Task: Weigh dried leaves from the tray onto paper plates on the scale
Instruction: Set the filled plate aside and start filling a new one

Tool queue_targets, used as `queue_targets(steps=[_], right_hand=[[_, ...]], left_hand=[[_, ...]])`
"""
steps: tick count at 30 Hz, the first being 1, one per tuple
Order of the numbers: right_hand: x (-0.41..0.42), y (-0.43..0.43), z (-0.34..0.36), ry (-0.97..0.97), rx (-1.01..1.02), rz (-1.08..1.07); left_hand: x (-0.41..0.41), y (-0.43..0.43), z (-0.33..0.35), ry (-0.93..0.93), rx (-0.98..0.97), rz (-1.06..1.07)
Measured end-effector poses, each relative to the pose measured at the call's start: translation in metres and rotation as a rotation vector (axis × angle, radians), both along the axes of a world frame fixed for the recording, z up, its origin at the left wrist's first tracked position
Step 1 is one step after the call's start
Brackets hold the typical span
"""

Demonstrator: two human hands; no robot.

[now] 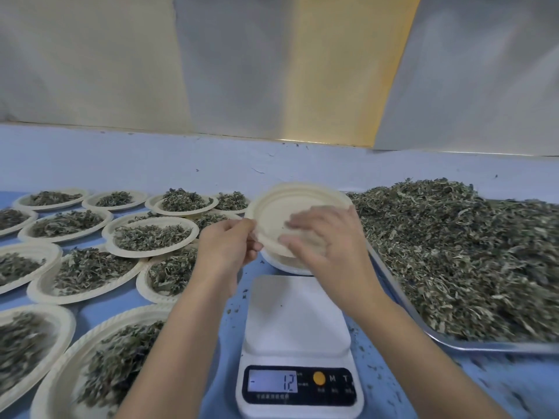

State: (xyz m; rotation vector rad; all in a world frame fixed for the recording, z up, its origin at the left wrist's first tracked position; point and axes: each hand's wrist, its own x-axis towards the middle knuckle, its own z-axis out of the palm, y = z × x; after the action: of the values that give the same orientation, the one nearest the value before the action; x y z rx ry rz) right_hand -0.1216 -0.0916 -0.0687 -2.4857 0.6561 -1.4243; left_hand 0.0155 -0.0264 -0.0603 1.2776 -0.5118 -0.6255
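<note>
An empty cream paper plate (284, 204) is tilted up above a short stack of empty plates (279, 263) behind the scale. My left hand (228, 243) pinches the plate's left rim. My right hand (322, 237) grips its lower right edge, blurred by motion. The white digital scale (295, 316) stands bare below my hands, its display (273, 383) reading minus 12. A metal tray (390, 279) on the right holds a heap of dried leaves (459, 255).
Several paper plates filled with dried leaves (149, 235) cover the blue table on the left, some overlapping. Leaf crumbs lie scattered on the blue surface (390, 385) around the scale. A pale wall rises behind the table.
</note>
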Motion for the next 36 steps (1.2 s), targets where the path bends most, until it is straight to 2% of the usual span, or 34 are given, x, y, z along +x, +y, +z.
queue_targets(steps=[2,4,6,8,13,17,21,36], right_hand=[[-0.006,-0.003,0.007,-0.167,0.158,-0.087],[-0.015,-0.012,0.011,-0.247,0.388,-0.179],[-0.024,-0.019,0.011,-0.303,0.681,-0.137],[-0.030,-0.020,0.006,-0.325,0.812,-0.114],[-0.037,-0.017,-0.005,-0.193,0.816,-0.193],[-0.037,-0.019,-0.013,-0.016,0.800,-0.221],[-0.035,-0.021,-0.027,0.069,0.806,-0.216],[-0.030,-0.029,-0.045,0.026,0.842,-0.182]], left_hand=[[0.000,0.007,0.002,0.000,0.004,-0.032],[0.000,0.015,0.004,0.014,0.008,-0.070],[0.001,0.023,0.005,0.016,0.044,-0.128],[0.004,0.030,0.005,-0.011,0.113,-0.197],[0.019,0.044,-0.001,-0.174,0.341,-0.290],[0.027,0.048,-0.007,-0.188,0.454,-0.320],[0.024,0.046,-0.013,-0.202,0.507,-0.313],[0.024,0.039,-0.023,-0.240,0.576,-0.259]])
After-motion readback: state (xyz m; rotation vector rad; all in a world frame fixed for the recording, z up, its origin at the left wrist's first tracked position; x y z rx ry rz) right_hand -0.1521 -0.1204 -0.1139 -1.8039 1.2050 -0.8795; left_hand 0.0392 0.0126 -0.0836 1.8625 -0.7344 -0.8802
